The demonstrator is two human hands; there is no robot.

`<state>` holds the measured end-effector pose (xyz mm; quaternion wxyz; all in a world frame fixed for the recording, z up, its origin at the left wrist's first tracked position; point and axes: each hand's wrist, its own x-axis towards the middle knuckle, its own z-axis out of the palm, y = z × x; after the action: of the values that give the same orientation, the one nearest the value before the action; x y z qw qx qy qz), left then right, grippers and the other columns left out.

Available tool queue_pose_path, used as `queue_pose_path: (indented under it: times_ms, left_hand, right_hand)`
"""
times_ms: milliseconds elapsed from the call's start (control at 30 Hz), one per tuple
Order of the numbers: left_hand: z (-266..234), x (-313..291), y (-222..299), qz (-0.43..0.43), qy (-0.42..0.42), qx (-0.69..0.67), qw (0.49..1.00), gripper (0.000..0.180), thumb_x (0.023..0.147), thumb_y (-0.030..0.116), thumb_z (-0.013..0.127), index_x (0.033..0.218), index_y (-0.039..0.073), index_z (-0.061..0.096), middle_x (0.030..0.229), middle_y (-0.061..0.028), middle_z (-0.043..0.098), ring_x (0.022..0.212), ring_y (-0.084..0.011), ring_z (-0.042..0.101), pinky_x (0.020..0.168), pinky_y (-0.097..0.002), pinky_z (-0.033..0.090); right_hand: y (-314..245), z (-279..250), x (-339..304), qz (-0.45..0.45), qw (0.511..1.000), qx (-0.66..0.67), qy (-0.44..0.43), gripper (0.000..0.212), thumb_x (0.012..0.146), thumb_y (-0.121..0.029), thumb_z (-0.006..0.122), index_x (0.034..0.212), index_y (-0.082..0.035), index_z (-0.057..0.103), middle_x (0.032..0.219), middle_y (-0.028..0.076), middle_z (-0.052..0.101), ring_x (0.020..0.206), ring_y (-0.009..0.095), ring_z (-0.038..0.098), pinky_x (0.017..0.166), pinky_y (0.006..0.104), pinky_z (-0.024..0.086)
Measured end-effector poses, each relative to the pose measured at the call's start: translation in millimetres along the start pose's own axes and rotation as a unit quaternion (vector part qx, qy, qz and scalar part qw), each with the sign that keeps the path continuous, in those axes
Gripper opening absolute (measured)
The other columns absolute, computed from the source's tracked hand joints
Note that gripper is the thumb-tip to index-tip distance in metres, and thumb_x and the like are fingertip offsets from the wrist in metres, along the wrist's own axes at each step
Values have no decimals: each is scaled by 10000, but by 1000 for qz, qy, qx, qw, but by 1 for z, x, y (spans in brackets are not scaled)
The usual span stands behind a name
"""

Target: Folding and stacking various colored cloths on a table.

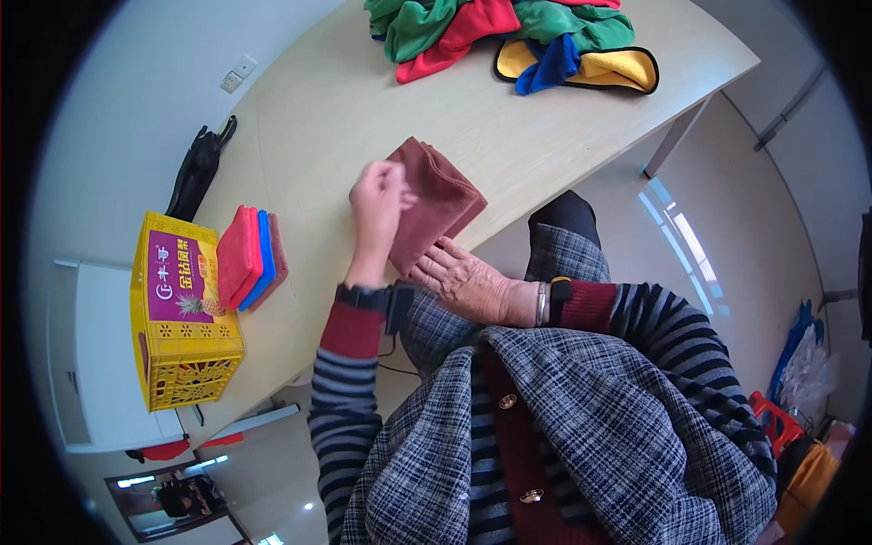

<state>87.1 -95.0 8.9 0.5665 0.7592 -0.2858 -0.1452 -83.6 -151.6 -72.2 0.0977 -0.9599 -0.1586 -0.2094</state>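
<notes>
A folded brown cloth [432, 202] lies near the table's front edge, its layered, stitched edges turned toward the right. My left hand [376, 193] is over the cloth's left side with the fingers curled in. Motion smears those fingers, so I cannot make out whether they pinch anything. Against the lower right edge of the cloth rests my right hand [468, 282], its fingers stretched out flat and touching the fabric.
Red, blue and brown folded cloths [259, 258] stand beside a yellow crate [191, 363] on the left. A heap of green, red, blue and yellow cloths [536, 41] lies at the far side. A black umbrella-like item [198, 168] is by the wall.
</notes>
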Motion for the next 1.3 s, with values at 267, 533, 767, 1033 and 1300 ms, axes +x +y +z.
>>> queue_pose_path:
  times_ms: [267, 533, 767, 1033, 1300]
  left_hand:
    - [-34, -48, -49, 264, 6, 489, 831, 500, 1009, 355, 574, 1401, 52, 510, 1419, -204, 542, 1348, -389, 487, 1127, -527, 384]
    - [-24, -50, -46, 126, -51, 564, 815, 725, 970, 516, 568, 1534, 97, 392, 1632, -190, 272, 1521, -408, 188, 1202, -649, 144]
    - [-22, -45, -44, 107, -80, 559, 818, 918, 873, 643, 625, 1548, 81, 358, 1637, -184, 261, 1521, -444, 155, 1184, -678, 152]
    - [-25, -51, -45, 102, -61, 490, 864, 929, 889, 668, 593, 1537, 45, 361, 1630, -209, 260, 1517, -453, 161, 1167, -681, 206]
    - [-25, -72, -49, 125, -35, 514, 848, 900, 913, 657, 568, 1536, 40, 364, 1610, -226, 303, 1504, -446, 220, 1179, -651, 217]
  right_hand:
    - [1, -9, -2, -7, 1000, 4, -12, 635, 879, -275, 579, 1425, 35, 484, 1439, 204, 501, 1411, 358, 405, 1236, 516, 214]
    - [14, -78, 48, 92, 948, 237, -190, 539, 943, -309, 562, 1382, 3, 533, 1398, 211, 534, 1381, 367, 440, 1160, 501, 333]
    - [83, 17, 89, 107, 989, 45, 94, 500, 1009, -403, 473, 1355, -57, 572, 1405, 150, 550, 1393, 330, 426, 1174, 485, 307]
    - [105, 7, 99, 190, 982, 3, 4, 571, 1013, -444, 449, 1434, -64, 517, 1489, 115, 494, 1445, 307, 368, 1181, 477, 295]
    - [104, -3, 92, 188, 981, 26, -35, 578, 1009, -437, 470, 1444, -58, 503, 1517, 115, 466, 1461, 306, 344, 1183, 460, 312]
